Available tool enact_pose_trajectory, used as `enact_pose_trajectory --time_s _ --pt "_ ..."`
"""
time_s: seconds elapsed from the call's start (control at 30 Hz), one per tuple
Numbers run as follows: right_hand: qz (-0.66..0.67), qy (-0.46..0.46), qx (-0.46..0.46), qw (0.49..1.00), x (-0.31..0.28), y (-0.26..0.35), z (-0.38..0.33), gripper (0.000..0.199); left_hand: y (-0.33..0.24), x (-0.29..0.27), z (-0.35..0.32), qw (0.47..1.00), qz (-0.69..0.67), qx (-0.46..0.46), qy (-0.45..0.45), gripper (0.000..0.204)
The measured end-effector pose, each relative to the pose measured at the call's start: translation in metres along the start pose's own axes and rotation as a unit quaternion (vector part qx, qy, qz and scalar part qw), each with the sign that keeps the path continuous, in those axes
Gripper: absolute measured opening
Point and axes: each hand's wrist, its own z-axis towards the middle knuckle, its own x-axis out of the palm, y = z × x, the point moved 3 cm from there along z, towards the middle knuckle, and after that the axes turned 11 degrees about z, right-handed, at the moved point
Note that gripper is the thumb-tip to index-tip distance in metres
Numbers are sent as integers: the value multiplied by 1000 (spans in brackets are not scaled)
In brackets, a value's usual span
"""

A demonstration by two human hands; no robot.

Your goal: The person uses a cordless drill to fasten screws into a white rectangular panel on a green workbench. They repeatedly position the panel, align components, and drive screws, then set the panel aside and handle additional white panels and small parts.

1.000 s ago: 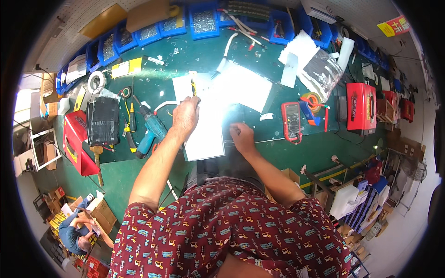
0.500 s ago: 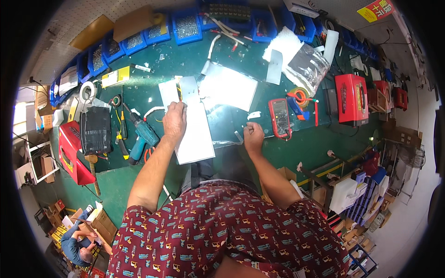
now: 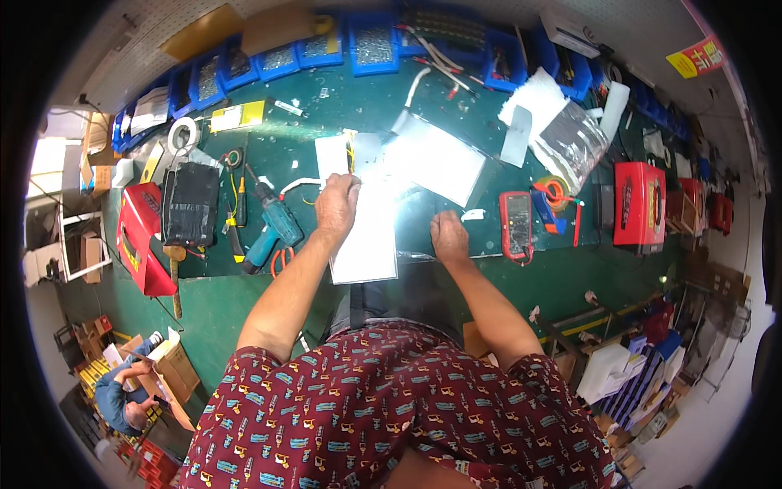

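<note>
At the near edge of the green workbench [image 3: 309,147], the left hand [image 3: 336,205] presses down, fingers curled, on the top of a glossy white sheet [image 3: 366,236] that lies lengthwise toward the person; whether the fingers pinch the sheet or only rest on it cannot be told under the glare. The right hand [image 3: 449,236] lies flat and loose on the bench just right of the sheet, holding nothing. Beyond the hands, toward the middle of the bench, a second shiny panel [image 3: 436,159] lies tilted, touching or overlapping the sheet's far end. Left of the left hand sit a teal cordless drill [image 3: 273,228] and, further out, a black pouch [image 3: 191,204] and a red toolbox [image 3: 138,236] at the left edge. Right of the right hand lies a red multimeter [image 3: 516,224], then a red case [image 3: 639,204] near the right edge. Blue parts bins [image 3: 375,45] line the far edge.
</note>
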Motion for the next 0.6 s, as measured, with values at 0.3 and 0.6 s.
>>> enact_pose_trajectory --time_s 0.3,0.6 --pt "170 27 -98 980 33 102 69 16 -1 -4 4 1000 28 -6 5 14" --pt "118 72 -45 989 56 128 90 11 8 0 5 1000 16 -14 11 13"
